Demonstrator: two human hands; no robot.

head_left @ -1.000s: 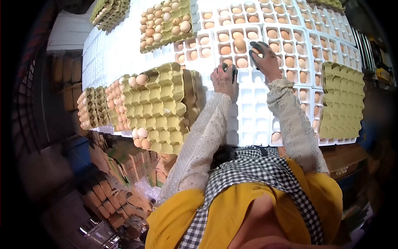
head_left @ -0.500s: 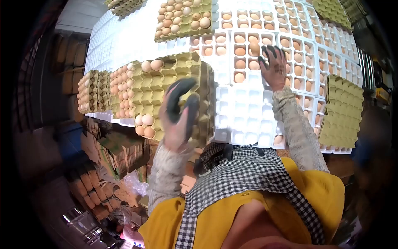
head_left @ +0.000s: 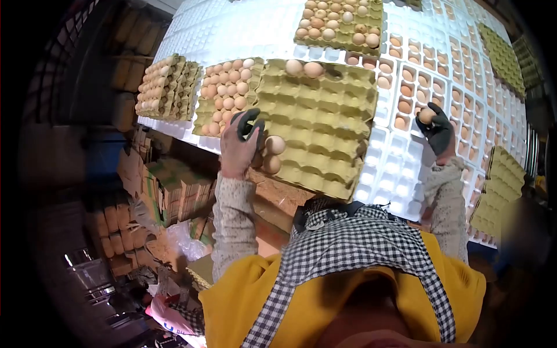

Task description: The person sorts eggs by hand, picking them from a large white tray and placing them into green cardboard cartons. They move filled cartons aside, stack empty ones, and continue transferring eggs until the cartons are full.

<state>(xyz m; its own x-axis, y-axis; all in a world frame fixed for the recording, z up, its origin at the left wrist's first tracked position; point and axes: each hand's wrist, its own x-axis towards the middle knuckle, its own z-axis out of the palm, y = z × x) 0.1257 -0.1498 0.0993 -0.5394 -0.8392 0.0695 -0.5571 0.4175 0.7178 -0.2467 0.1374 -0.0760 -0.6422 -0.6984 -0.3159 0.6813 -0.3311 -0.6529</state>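
Observation:
My right hand (head_left: 439, 137), in a dark-fingered glove, grips a brown egg (head_left: 426, 116) over the white foam egg tray (head_left: 390, 163). Part of this tray holds eggs, and its nearer cells are bare. My left hand (head_left: 241, 140), gloved the same way, has thumb and fingers curved but apart, with no egg visible between them. It is beside a few eggs (head_left: 274, 145) at the near left corner of the olive pulp egg tray (head_left: 316, 124); the hand partly covers that corner. Two more eggs (head_left: 313, 70) sit along this tray's far edge.
Full pulp trays of eggs (head_left: 231, 87) stand to the left and another (head_left: 339, 24) lies at the back. Filled foam trays (head_left: 458, 87) extend to the right, beside upturned pulp trays (head_left: 498, 185). Flattened cardboard (head_left: 177, 191) is stacked below the table's left edge.
The view has swung left. My left hand has moved from above the pulp tray to its near left corner eggs. My right hand, earlier spread over the foam tray, now grips an egg.

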